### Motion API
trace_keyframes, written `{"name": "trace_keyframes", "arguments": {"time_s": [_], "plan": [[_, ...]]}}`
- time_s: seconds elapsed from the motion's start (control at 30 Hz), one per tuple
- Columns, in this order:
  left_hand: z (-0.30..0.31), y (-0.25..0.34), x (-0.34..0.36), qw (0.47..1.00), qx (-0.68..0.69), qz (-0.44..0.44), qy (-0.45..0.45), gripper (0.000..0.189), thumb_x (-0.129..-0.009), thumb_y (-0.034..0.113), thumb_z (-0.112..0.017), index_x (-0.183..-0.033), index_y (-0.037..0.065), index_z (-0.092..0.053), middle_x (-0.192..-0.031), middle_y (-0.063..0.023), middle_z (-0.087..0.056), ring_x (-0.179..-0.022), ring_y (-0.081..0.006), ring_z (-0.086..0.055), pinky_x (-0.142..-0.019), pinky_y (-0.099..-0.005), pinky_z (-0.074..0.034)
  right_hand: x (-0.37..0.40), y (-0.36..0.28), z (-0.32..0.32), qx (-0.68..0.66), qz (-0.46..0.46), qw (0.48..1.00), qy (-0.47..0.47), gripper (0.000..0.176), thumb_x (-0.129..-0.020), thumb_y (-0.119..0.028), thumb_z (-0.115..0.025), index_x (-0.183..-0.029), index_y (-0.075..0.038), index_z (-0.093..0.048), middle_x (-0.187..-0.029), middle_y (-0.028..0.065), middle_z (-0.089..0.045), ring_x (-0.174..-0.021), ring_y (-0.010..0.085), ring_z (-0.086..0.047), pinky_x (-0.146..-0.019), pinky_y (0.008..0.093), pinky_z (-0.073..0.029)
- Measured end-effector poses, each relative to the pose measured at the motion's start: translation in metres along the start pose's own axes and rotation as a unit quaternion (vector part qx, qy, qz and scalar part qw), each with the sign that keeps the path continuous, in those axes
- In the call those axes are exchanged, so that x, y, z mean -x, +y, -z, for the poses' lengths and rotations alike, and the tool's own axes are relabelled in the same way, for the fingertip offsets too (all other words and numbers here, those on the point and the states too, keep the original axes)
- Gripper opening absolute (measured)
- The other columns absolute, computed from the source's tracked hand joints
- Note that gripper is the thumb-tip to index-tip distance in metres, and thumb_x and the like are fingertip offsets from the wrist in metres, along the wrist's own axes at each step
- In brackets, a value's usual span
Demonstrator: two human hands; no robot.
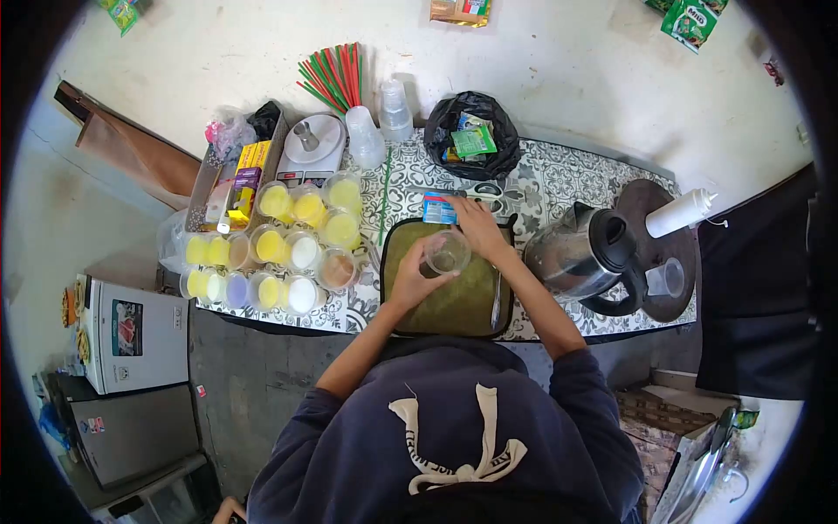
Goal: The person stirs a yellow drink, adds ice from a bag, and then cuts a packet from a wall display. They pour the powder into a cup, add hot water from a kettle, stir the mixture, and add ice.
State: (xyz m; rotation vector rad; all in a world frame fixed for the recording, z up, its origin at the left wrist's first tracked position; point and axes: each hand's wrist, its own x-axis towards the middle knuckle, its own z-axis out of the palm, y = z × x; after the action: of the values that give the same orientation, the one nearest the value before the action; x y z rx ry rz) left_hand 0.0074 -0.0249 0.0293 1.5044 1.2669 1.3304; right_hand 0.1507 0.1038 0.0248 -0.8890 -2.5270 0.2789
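My left hand (415, 272) is wrapped around a clear plastic cup (449, 253), tilted over a green square mat (463, 301). Its fingers and thumb curve along the cup's left side. Beyond the cup, my right hand (480, 229) stretches its fingers toward a blue and red packet (439, 209), fingertips overlapping the packet's right edge. Behind the packet lies a pair of scissors (484, 189), partly hidden. A slim, shiny utensil (497, 301) rests along the mat's right side, near my right forearm.
Several cups of yellow, white, purple and brown powder (304, 251) fill the table's left side. Behind them stand a kitchen scale (301, 166) and stacked cups with straws (365, 140). A black bag (471, 140) holds sachets. An electric kettle (576, 249) and white squeeze bottle (681, 214) are right.
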Motion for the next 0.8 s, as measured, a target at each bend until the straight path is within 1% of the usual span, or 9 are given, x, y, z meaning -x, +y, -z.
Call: {"name": "trace_keyframes", "arguments": {"time_s": [0.07,0.23,0.3,0.4,0.5,0.6,0.63,0.7,0.8], "plan": [[-0.001,-0.004,0.001,1.0,-0.001,0.006,-0.003,0.073,-0.065,0.013,-0.079,-0.125,0.0,-0.04,-0.122,-0.0137,-0.05,-0.114,-0.0213,-0.05,-0.095,-0.0337,-0.041,-0.004,0.005,-0.008,0.017,-0.022,0.999,-0.02,0.04,-0.076,-0.009,-0.058,-0.116,-0.009,-0.049,-0.109,0.01,-0.055,-0.104,0.026,-0.051,-0.088,0.0379,-0.038],[0.0,0.01,0.008,0.996,0.016,-0.056,0.067,0.07,-0.071,0.017,-0.076,-0.127,0.0,-0.039,-0.128,-0.0156,-0.043,-0.124,-0.0259,-0.039,-0.102,-0.0362,-0.033,-0.009,0.006,-0.011,-0.015,0.0,0.993,0.119,0.021,-0.08,-0.009,-0.058,-0.101,-0.008,-0.059,-0.082,0.0078,-0.062,-0.079,0.025,-0.059,-0.072,0.0363,-0.047],[0.012,0.015,0.01,0.968,0.17,-0.124,0.135,0.064,-0.077,0.016,-0.069,-0.129,-0.001,-0.037,-0.131,-0.0157,-0.039,-0.126,-0.0279,-0.035,-0.104,-0.0366,-0.028,-0.014,0.004,-0.005,-0.036,-0.014,0.985,0.167,0.016,-0.081,-0.008,-0.057,-0.097,-0.008,-0.06,-0.077,0.0085,-0.061,-0.073,0.0257,-0.059,-0.067,0.0362,-0.048],[0.028,0.044,-0.01,0.985,0.008,-0.073,0.153,0.056,-0.08,0.017,-0.063,-0.128,0.0,-0.04,-0.129,-0.0165,-0.042,-0.122,-0.0284,-0.039,-0.102,-0.0356,-0.03,-0.02,-0.013,0.027,-0.065,-0.03,0.974,0.213,0.011,-0.083,-0.007,-0.055,-0.092,-0.007,-0.061,-0.069,0.0099,-0.059,-0.063,0.0277,-0.058,-0.057,0.0365,-0.047],[0.032,0.078,-0.055,0.96,-0.192,-0.165,0.12,0.05,-0.079,0.017,-0.064,-0.125,0.006,-0.046,-0.118,-0.0174,-0.05,-0.112,-0.032,-0.048,-0.095,-0.0369,-0.037,-0.024,-0.023,0.06,-0.108,-0.061,0.972,0.202,0.011,-0.084,-0.007,-0.055,-0.093,-0.008,-0.061,-0.069,0.0095,-0.058,-0.061,0.0277,-0.056,-0.054,0.037,-0.041],[0.031,0.091,-0.091,0.963,-0.223,-0.146,0.034,0.041,-0.077,0.014,-0.066,-0.115,0.006,-0.055,-0.108,-0.0128,-0.058,-0.102,-0.0273,-0.056,-0.087,-0.0325,-0.043,-0.026,-0.041,0.096,-0.061,-0.003,0.973,0.223,0.01,-0.084,-0.006,-0.054,-0.092,-0.009,-0.06,-0.07,0.0103,-0.058,-0.063,0.0278,-0.056,-0.057,0.0376,-0.042],[0.034,0.093,-0.102,0.963,-0.221,-0.147,0.036,0.041,-0.077,0.014,-0.066,-0.115,0.006,-0.055,-0.108,-0.0128,-0.058,-0.102,-0.0273,-0.056,-0.087,-0.0325,-0.043,-0.022,-0.043,0.105,-0.043,-0.018,0.981,0.19,0.012,-0.084,-0.007,-0.056,-0.095,-0.007,-0.058,-0.072,0.0102,-0.06,-0.068,0.0278,-0.058,-0.061,0.0378,-0.043],[0.036,0.094,-0.114,0.944,-0.278,-0.171,-0.055,0.025,-0.076,0.014,-0.067,-0.1,0.006,-0.064,-0.09,-0.0105,-0.064,-0.082,-0.0265,-0.062,-0.075,-0.0334,-0.048,-0.017,-0.05,0.112,-0.065,-0.041,0.978,0.195,0.015,-0.084,-0.007,-0.056,-0.098,-0.005,-0.056,-0.075,0.0104,-0.061,-0.071,0.0281,-0.059,-0.063,0.0376,-0.044],[0.031,0.096,-0.11,0.961,-0.217,-0.159,-0.071,0.014,-0.075,0.013,-0.066,-0.086,0.004,-0.067,-0.08,-0.0101,-0.064,-0.072,-0.0257,-0.062,-0.068,-0.0322,-0.048,-0.004,-0.051,0.11,-0.1,-0.094,0.969,0.203,0.026,-0.083,-0.011,-0.061,-0.104,-0.002,-0.05,-0.081,0.009,-0.063,-0.078,0.0272,-0.061,-0.069,0.0367,-0.046]]}}
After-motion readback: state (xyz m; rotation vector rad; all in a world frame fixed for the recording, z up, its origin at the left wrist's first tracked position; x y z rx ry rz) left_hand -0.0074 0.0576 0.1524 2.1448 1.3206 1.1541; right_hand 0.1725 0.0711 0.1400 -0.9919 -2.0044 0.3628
